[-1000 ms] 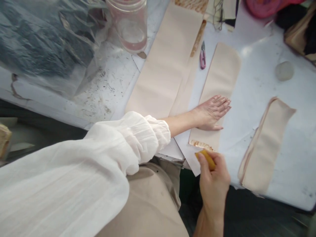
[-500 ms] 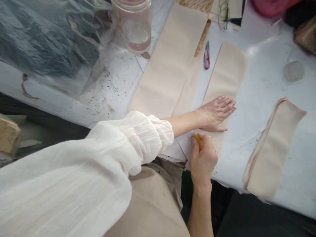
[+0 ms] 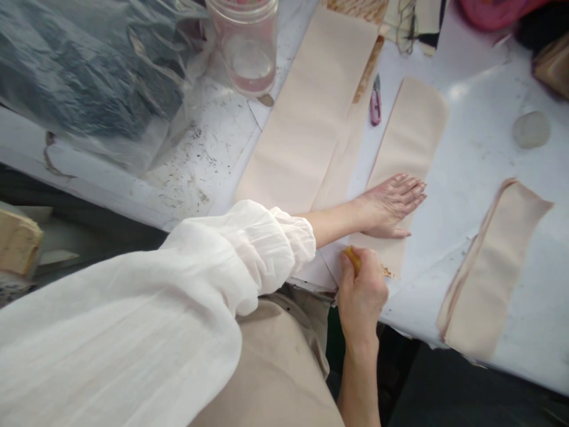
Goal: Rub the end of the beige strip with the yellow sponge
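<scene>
My left hand (image 3: 391, 204) lies flat with fingers stretched out across a beige strip of leather-like material (image 3: 409, 136), pressing on its lower half. Close below it, at the strip's near end, my right hand (image 3: 363, 290) is closed around a small yellow object (image 3: 352, 259). Most of that object is hidden in the fist, so its kind is unclear. A yellow-brown smear (image 3: 387, 272) shows on the strip's near end, just right of my right hand. Pink thread snips (image 3: 376, 105) lie left of the strip's far part.
Wider beige pieces (image 3: 306, 107) lie to the left, and a stack of beige strips (image 3: 493, 273) to the right. A clear jar (image 3: 246, 53) stands by a plastic-wrapped bundle (image 3: 89, 77) at the back left. A round translucent disc (image 3: 531, 129) is on the white table (image 3: 466, 213).
My right hand has shifted slightly left and toward me with the yellow object, uncovering the smear on the strip's end. My left hand stays in place on the strip.
</scene>
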Demonstrator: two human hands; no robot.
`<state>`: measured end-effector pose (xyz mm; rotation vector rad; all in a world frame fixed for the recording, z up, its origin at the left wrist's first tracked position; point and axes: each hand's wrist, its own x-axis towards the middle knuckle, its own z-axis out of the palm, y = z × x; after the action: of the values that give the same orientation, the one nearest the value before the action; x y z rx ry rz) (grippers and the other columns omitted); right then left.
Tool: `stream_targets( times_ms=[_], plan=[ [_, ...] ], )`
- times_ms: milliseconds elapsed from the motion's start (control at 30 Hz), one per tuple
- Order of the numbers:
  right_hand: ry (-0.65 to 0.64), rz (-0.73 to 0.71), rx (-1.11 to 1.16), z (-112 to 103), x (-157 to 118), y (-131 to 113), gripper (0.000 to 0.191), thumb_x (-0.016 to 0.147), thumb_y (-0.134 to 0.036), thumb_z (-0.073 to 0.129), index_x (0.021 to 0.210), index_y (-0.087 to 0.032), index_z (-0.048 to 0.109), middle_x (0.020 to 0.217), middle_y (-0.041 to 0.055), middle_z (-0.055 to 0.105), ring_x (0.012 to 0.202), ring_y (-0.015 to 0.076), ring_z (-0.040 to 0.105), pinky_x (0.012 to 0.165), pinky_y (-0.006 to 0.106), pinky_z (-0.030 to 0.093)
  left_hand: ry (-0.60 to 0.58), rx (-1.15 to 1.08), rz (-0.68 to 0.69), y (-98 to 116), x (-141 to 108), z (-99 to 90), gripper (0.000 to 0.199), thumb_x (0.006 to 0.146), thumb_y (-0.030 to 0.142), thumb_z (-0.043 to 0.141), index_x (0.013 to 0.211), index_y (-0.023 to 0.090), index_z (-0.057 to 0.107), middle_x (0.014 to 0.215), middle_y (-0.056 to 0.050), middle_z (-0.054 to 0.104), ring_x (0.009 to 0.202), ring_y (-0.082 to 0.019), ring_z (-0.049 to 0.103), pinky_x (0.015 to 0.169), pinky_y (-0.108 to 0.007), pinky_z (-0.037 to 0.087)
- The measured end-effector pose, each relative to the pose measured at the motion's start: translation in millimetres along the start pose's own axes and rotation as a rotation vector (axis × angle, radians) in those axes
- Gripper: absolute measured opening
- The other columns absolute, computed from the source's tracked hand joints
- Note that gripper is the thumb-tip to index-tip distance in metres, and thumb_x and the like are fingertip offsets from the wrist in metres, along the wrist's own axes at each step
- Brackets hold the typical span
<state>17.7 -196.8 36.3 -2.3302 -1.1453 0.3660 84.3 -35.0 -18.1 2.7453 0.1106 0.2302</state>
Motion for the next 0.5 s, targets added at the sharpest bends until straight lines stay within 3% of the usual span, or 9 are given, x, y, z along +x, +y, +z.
stream_targets(
  times_ms=[67, 200, 367, 500],
  plan=[
    [-0.049, 0.062, 0.118, -11, -8, 0, 0.016, 0.097, -0.035, 0.054, 0.096, -0.021, 0.060, 0.088, 0.0029, 0.064, 0.079, 0.0205, 0.061, 0.071, 0.032, 0.048, -0.007, 0.003, -0.005, 0, 1, 1.0, 0.085, 0.089, 0.056, 0.036, 0.151, -0.001, 0.031, 0.159, -0.019, 0.030, 0.153, -0.034, 0.018, 0.126, -0.051, 0.008],
    [0.148, 0.092, 0.164, -28, -1, 7, 0.020, 0.093, -0.037, 0.065, 0.101, -0.019, 0.062, 0.090, 0.0024, 0.065, 0.081, 0.0196, 0.062, 0.075, 0.032, 0.049, -0.005, -0.014, -0.009, 0, 2, 2.8, 0.086, 0.087, 0.056, 0.039, 0.152, 0.000, 0.030, 0.159, -0.018, 0.030, 0.152, -0.035, 0.018, 0.125, -0.051, 0.009],
    [0.116, -0.034, -0.036, -10, 17, 15, 0.019, 0.098, -0.038, 0.054, 0.100, -0.020, 0.060, 0.092, 0.0050, 0.065, 0.084, 0.0233, 0.062, 0.075, 0.036, 0.047, -0.011, -0.015, -0.016, 1, 1, 0.2, 0.088, 0.087, 0.057, 0.039, 0.151, -0.002, 0.032, 0.160, -0.019, 0.029, 0.152, -0.034, 0.020, 0.126, -0.048, 0.008],
    [0.042, -0.025, -0.102, -5, -7, 13, 0.021, 0.101, -0.037, 0.045, 0.097, -0.020, 0.058, 0.091, 0.0064, 0.063, 0.083, 0.0238, 0.061, 0.070, 0.034, 0.045, -0.004, -0.006, -0.002, 0, 0, -0.8, 0.086, 0.088, 0.056, 0.037, 0.151, -0.002, 0.031, 0.159, -0.019, 0.030, 0.152, -0.034, 0.019, 0.125, -0.050, 0.010]
  ],
)
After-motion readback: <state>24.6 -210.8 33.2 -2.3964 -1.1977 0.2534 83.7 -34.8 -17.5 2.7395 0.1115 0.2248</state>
